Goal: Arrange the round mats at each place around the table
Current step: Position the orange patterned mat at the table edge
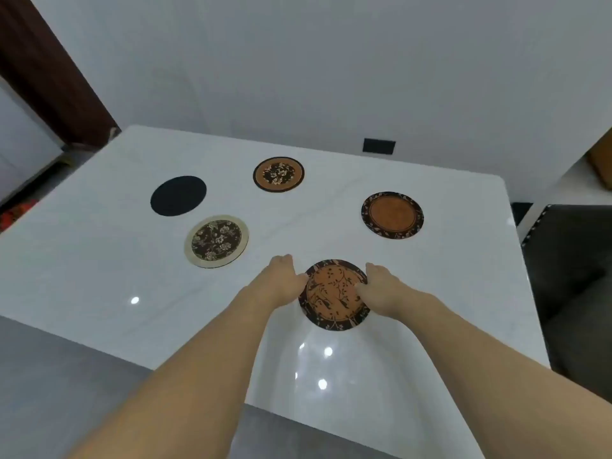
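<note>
both hands on the nearest mat, the orange one with branch pattern (333,294), lying flat on the white table (99,260). left hand (281,279) sits at its left edge, right hand (376,289) at its right edge with the thumb over the orange face. fingers are curled down around the rim on both sides, so the mat is pinched between the two hands; can't tell if fingertips are under the edge or just pressing on it (the backs of the hands hide them).

two-sided hold makes sense for a thin flat disc: it lets you slide or rotate it on a glossy top without the edge flipping up.

the other four mats are laid out flat, well apart from each other:
- plain black mat (178,195), far left
- cream-rimmed floral mat (216,241), just in front of the black one
- small orange floral mat (278,174), far centre
- dark-rimmed orange mat (392,215), right side, near the black chair (569,260)

my read: this is the last one being squared up at the near-side place. the spread looks like a rough ring, one mat per seat, though the two on the left sit closer together than the rest and may want respacing.
</note>
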`<state>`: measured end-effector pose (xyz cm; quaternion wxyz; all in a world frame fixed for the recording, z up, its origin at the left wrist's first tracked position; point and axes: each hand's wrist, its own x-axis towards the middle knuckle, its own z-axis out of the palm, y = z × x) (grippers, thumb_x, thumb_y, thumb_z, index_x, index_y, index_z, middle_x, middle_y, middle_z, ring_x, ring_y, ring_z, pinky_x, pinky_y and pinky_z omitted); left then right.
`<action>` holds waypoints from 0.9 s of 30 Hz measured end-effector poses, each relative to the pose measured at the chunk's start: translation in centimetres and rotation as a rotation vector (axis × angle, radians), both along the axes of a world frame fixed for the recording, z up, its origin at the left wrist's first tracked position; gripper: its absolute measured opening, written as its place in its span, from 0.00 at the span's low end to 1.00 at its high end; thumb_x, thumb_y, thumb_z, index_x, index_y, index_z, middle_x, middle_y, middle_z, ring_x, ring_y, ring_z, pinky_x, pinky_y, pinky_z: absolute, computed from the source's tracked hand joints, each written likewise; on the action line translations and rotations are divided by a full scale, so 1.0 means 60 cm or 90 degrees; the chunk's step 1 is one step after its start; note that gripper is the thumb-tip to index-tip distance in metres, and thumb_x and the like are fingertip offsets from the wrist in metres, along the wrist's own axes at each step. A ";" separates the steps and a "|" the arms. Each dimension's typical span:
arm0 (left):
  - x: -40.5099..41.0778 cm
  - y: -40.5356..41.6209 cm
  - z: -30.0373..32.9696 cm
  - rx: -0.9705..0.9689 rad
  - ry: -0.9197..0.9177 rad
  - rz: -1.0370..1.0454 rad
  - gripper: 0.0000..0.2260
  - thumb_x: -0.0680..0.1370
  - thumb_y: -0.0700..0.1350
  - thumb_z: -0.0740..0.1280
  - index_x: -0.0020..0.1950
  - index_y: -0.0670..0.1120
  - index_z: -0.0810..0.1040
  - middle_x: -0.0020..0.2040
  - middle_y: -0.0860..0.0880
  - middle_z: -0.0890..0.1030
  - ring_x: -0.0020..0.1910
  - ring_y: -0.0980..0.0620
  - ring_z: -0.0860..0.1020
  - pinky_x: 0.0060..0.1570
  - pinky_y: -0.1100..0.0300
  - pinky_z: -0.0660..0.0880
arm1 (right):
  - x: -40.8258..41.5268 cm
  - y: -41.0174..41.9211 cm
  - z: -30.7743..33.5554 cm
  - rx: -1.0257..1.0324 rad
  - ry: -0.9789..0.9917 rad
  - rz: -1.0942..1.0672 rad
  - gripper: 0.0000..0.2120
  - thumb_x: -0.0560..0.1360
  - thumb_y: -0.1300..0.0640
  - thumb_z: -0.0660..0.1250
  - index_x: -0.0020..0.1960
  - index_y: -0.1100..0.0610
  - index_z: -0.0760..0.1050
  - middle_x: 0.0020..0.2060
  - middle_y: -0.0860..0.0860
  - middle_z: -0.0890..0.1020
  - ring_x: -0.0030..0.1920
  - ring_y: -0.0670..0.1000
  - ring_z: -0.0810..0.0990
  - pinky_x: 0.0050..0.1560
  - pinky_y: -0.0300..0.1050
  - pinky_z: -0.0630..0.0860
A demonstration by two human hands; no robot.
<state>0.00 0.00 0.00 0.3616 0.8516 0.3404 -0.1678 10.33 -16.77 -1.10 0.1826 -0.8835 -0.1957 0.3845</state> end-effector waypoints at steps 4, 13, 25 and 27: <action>0.028 -0.006 -0.061 -0.068 -0.012 0.115 0.10 0.79 0.45 0.61 0.57 0.42 0.73 0.55 0.44 0.75 0.47 0.50 0.73 0.39 0.66 0.67 | 0.011 0.008 -0.063 0.023 0.036 -0.132 0.20 0.76 0.55 0.56 0.66 0.61 0.64 0.64 0.60 0.69 0.62 0.61 0.71 0.62 0.59 0.74; 0.060 0.012 -0.130 -0.053 -0.058 0.194 0.13 0.74 0.38 0.67 0.31 0.44 0.67 0.32 0.45 0.71 0.33 0.48 0.69 0.36 0.57 0.67 | 0.064 0.022 -0.155 0.068 -0.012 -0.231 0.05 0.71 0.64 0.59 0.39 0.59 0.63 0.38 0.55 0.67 0.34 0.53 0.68 0.27 0.42 0.62; 0.051 0.008 -0.156 0.022 -0.126 0.132 0.07 0.77 0.37 0.61 0.39 0.44 0.72 0.37 0.43 0.74 0.36 0.48 0.72 0.38 0.54 0.72 | 0.084 0.014 -0.178 0.062 0.016 -0.184 0.08 0.75 0.66 0.60 0.37 0.60 0.70 0.33 0.58 0.72 0.36 0.55 0.71 0.37 0.47 0.68; 0.050 0.009 -0.161 0.003 -0.137 0.150 0.07 0.77 0.37 0.61 0.39 0.44 0.73 0.37 0.43 0.74 0.36 0.47 0.72 0.39 0.54 0.71 | 0.090 0.016 -0.178 0.053 0.028 -0.174 0.08 0.75 0.66 0.60 0.37 0.60 0.70 0.32 0.58 0.73 0.37 0.56 0.72 0.37 0.47 0.69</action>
